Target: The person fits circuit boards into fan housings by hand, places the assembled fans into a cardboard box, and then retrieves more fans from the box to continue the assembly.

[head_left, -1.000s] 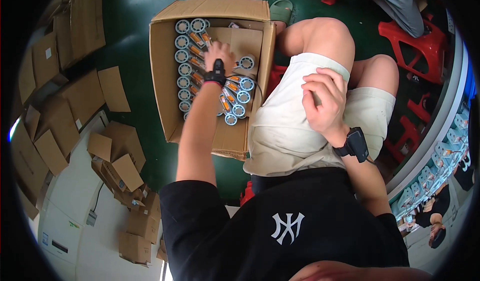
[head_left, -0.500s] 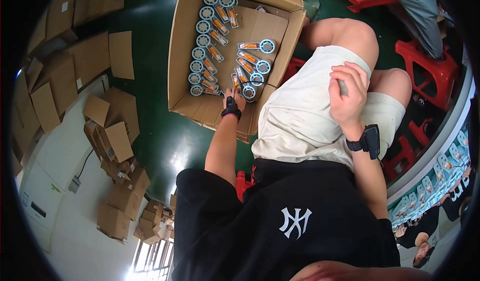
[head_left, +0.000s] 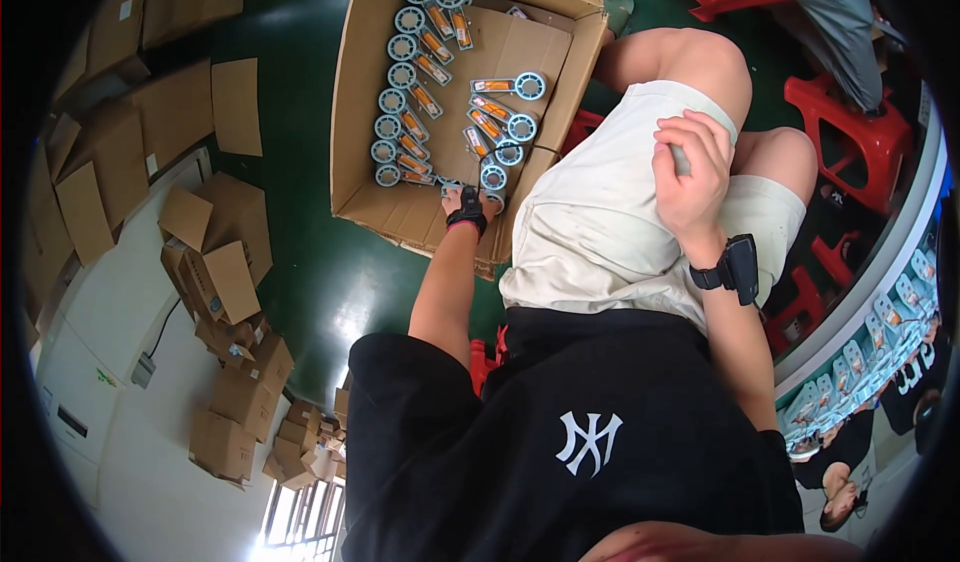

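Observation:
In a large cardboard box (head_left: pixel 352 152), several light-blue pieces with round, spoked ring heads and orange-and-white handles, like small handheld fans (head_left: pixel 403 47), lie in a row along the left wall. More such handheld fans (head_left: pixel 521 127) lie along the right side. My left hand (head_left: pixel 468 202), with a black strap on its wrist, reaches into the near end of the box, over light-blue pieces there. Its fingers are mostly hidden, so any grip is unclear. Across my pale shorts rests my right hand (head_left: pixel 693 167), fingers loosely bent, thumb apart, holding nothing.
Empty-looking cardboard cartons (head_left: pixel 225 242) are piled to the left on the green floor (head_left: pixel 310 282). Red plastic stools (head_left: pixel 855 132) and another person's leg (head_left: pixel 835 37) are at upper right. A curved-looking table edge (head_left: pixel 850 312) with more light-blue pieces runs along the right.
My left hand has shifted slightly down toward the box's near wall, and its fingers show less. My right hand stays on my thigh. The whole view has shifted slightly.

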`<state>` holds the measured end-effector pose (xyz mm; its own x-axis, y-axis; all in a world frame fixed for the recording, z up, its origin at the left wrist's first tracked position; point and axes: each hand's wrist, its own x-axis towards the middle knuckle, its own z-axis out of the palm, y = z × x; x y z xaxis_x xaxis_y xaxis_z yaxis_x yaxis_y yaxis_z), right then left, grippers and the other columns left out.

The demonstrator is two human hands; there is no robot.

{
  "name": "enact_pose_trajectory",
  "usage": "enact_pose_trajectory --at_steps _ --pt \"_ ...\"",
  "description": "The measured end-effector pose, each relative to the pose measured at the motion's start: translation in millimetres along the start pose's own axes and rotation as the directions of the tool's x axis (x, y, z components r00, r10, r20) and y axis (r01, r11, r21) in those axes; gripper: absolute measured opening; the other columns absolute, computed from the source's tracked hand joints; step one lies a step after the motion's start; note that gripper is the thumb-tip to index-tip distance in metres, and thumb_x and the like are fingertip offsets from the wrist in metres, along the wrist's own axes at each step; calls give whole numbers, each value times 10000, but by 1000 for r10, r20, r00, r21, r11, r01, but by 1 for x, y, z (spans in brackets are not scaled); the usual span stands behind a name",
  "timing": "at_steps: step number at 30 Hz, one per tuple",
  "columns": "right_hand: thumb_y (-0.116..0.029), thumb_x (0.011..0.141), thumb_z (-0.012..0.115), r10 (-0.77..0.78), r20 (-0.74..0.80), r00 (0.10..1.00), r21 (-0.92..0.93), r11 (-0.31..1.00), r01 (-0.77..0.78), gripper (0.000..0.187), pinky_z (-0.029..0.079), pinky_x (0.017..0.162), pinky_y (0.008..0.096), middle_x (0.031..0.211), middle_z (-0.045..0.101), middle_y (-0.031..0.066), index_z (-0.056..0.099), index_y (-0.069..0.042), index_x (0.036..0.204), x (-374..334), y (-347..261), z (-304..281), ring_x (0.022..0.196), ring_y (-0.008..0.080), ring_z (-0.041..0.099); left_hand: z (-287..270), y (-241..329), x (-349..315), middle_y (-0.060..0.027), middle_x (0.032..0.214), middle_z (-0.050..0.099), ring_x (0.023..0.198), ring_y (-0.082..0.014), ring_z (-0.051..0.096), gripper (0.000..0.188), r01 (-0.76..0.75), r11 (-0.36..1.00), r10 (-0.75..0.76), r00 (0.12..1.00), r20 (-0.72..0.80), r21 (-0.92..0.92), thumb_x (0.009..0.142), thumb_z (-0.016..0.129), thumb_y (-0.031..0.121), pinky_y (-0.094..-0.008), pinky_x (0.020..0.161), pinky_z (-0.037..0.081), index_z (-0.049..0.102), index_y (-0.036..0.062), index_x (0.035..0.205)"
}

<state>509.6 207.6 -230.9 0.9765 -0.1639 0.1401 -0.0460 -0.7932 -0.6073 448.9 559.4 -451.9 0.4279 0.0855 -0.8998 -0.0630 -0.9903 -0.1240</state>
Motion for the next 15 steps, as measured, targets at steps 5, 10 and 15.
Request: enact_pose_trajectory --at_steps 5,10,15 --pt "20 802 677 2 -2 1000 1 1000 -2 121 453 1014 411 1030 736 62 686 -61 892 1 1 0 1132 312 631 17 12 -6 -197 1351 601 1315 -382 510 553 12 993 -38 972 -232 -113 883 683 465 -516 1085 412 671 45 1244" --pt "18 803 677 -11 -4 1000 12 1000 11 115 454 1010 411 1028 735 61 685 -59 889 3 -1 0 1127 312 631 51 5 -5 -189 1324 604 1256 -365 542 443 -102 979 45 954 -297 -178 872 630 331 -515 1051 422 662 72 1230" --pt "18 802 679 -20 -21 1000 3 1000 21 115 456 1006 411 1028 735 59 685 -60 886 4 1 0 1121 311 631 19 14 4 -198 1353 579 1295 -387 527 471 -39 957 8 994 -109 -286 828 707 301 -528 1077 419 654 31 1210"
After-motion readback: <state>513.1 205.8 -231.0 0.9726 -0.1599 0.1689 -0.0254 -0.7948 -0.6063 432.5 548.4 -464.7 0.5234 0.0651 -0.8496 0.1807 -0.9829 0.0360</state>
